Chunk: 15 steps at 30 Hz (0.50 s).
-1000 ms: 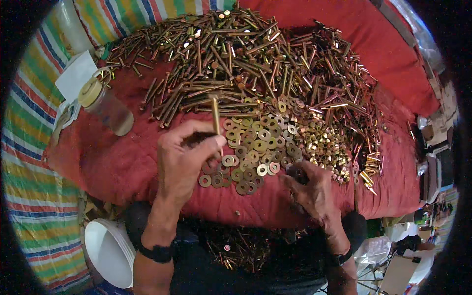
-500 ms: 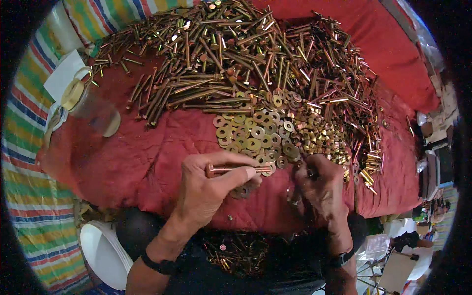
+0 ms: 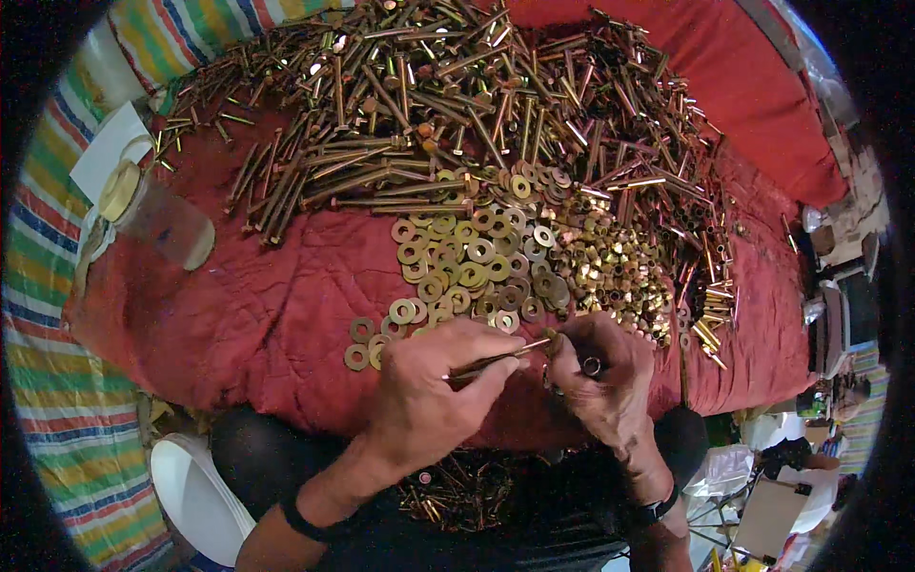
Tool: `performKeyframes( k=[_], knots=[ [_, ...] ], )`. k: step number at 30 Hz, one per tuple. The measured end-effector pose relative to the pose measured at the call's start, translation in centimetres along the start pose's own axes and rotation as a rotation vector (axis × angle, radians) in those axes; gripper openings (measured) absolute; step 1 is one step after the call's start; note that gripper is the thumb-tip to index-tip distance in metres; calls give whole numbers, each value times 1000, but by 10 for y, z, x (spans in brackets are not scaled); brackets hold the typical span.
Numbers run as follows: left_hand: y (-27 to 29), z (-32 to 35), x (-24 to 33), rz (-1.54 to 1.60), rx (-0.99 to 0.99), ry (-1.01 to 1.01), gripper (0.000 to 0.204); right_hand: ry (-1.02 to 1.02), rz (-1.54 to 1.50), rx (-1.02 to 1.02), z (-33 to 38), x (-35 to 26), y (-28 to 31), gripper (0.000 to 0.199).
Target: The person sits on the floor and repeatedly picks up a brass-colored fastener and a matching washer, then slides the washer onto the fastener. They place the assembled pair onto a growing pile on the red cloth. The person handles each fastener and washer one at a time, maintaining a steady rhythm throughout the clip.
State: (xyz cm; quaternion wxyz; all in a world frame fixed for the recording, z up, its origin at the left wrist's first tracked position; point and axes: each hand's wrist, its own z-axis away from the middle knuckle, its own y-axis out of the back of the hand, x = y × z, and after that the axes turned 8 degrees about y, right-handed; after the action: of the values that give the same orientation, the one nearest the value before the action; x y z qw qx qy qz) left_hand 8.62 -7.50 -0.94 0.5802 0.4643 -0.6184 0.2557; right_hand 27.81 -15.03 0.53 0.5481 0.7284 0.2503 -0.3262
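My left hand [image 3: 434, 377] is closed around a long bolt [image 3: 536, 344], pinching it between thumb and fingers, with its far end pointing right. At that end my right hand [image 3: 605, 377] pinches a small gold-coloured piece [image 3: 552, 335], partly hidden by thumb and finger. A dark metal ring [image 3: 592, 366] shows among the curled fingers of my right hand. Just beyond my hands lies a spread of flat washers [image 3: 472, 253], with a heap of small brass-coloured nuts [image 3: 610, 253] to its right.
A big heap of bolts [image 3: 419, 86] covers the far side of the red cloth [image 3: 286, 315]. On the left a clear jar [image 3: 162, 219] lies on its side. More bolts [image 3: 457, 496] sit below, near my lap, and a white tub [image 3: 191, 491] stands lower left.
My right hand has moved left, and its fingertips now meet the end of the bolt. My left hand has turned the bolt so it slopes up to the right. The view has shifted slightly.
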Motion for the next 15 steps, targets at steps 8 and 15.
performKeyframes(
  k=[8, 15],
  knots=[
    [1, 5, 12, 131, -72, 335, 13, -76, -304, -134, -5, -16, 26, 31],
    [3, 1, 17, 541, -117, 511, 17, -11, -1212, 314, -13, 2, 14, 29]
  ],
)
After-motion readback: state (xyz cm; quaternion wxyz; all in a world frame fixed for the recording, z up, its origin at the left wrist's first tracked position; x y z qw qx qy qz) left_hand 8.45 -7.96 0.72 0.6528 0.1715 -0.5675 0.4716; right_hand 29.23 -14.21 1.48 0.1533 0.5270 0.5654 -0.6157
